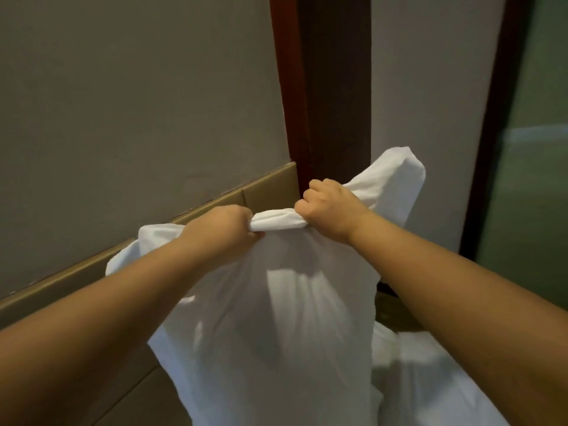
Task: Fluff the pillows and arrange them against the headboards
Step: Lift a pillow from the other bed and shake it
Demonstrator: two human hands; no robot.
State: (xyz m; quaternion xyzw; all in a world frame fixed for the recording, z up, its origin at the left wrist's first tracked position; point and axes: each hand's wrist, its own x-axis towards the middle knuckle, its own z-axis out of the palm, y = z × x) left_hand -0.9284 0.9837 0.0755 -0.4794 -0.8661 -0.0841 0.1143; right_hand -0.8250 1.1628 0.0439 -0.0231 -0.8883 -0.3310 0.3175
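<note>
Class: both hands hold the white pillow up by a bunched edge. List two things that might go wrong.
The left hand and right hand grip only a narrow bunch of cover, so the pillow may slip free. Shaking it might knock it against the dark wooden frame behind.

Readable text, labels, brands, numbers, signs: none. The pillow shows plain white fabric with no legible mark.
</note>
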